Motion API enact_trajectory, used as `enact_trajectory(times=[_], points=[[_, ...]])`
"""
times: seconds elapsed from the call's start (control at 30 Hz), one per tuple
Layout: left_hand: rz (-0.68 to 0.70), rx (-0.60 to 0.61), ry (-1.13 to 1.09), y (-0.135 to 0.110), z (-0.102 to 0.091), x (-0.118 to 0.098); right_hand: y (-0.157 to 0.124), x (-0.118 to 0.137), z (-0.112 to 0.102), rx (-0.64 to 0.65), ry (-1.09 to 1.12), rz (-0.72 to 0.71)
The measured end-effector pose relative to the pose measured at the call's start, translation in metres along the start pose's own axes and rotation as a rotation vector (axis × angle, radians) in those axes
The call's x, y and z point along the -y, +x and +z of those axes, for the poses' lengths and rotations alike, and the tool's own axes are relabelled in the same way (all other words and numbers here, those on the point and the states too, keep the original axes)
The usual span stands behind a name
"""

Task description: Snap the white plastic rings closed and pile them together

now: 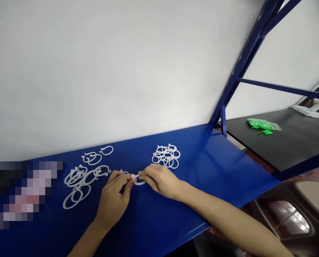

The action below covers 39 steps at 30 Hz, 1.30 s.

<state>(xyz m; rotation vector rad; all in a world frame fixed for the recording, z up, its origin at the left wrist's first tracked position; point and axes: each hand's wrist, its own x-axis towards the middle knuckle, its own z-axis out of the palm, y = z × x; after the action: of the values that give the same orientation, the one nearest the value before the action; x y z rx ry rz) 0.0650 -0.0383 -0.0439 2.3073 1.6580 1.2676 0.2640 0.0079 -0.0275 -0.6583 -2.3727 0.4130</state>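
left hand [113, 200]: palm down on blue bench [202, 160], fingers pinching white ring [136, 178]
right hand [162, 180]: fingers pinching same ring
writing: none readable

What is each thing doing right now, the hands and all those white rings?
left hand, pinching the held ring
right hand, pinching the same ring
held ring, between both hands, low over the blue shelf
left rings, spread loose and flat
right rings, bunched and overlapping
green bag, lying untouched on the black shelf
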Motion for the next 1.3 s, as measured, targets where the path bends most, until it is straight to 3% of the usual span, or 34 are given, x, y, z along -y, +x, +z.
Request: enact_trajectory(times=[0.13,0.3,0.4,0.57,0.77,0.97,1.13,1.23,1.3], points=[[0.064,0.111,0.127,0.007,-0.003,0.009,0.006,-0.01,-0.012,-0.024,-0.125,0.065],[0.026,0.104,0.401,0.008,-0.01,0.03,0.005,-0.045,-0.041,-0.168,-0.41,0.452],[0.018,0.133,0.485,0.006,-0.012,0.039,0.001,-0.067,-0.053,-0.21,-0.498,0.606],[0.017,0.191,0.492,0.005,-0.01,0.043,-0.003,-0.087,-0.056,-0.213,-0.542,0.706],[-0.042,0.152,0.571,0.005,-0.011,0.043,-0.003,-0.089,-0.055,-0.211,-0.556,0.695],[-0.09,0.216,0.55,0.006,-0.014,0.035,0.002,-0.077,-0.057,-0.257,-0.575,0.637],[-0.178,0.154,0.183,0.012,-0.014,0.023,0.006,-0.045,-0.042,-0.295,-0.398,0.354],[-0.319,0.123,-0.087,0.016,-0.015,0.013,0.006,-0.02,-0.024,-0.128,-0.073,0.176],[-0.424,0.135,-0.208,0.017,-0.016,0.007,0.005,-0.008,-0.013,-0.029,0.091,0.13]])
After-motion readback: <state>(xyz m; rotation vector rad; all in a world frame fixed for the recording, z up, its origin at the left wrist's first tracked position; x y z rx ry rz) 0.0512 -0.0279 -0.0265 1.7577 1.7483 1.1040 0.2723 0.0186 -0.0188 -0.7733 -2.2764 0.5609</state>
